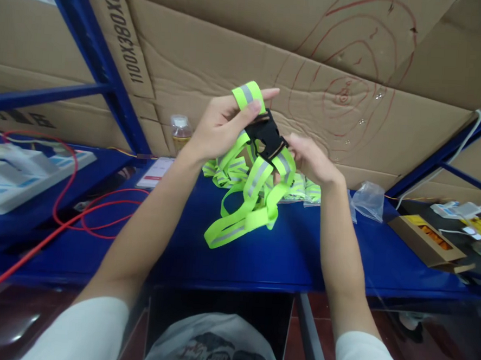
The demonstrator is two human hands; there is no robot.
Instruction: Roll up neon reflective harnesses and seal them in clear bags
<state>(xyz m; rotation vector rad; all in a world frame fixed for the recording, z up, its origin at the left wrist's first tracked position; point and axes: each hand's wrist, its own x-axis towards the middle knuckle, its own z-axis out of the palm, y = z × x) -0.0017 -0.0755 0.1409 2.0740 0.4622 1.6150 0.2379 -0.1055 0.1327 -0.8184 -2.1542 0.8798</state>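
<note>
A neon yellow-green strap (237,227) with a grey reflective stripe hangs in loops between my hands, above the blue shelf. A black plastic side-release buckle (267,137) joins its parts and looks fastened. My left hand (223,125) pinches the strap beside the buckle, with one loop passing over its fingers and the index finger pointing right. At the buckle's right side, my right hand (312,156) grips the strap by its lower end; some of these fingers are hidden behind the webbing. Behind lie more neon straps (300,190), some apparently in clear bags.
A clear bottle (180,133) stands at the back against the cardboard (216,48). Red cable (83,214) loops across the left of the blue shelf (235,266), near a white card (156,172). To the right are a clear plastic bag (368,200) and an open carton (428,243).
</note>
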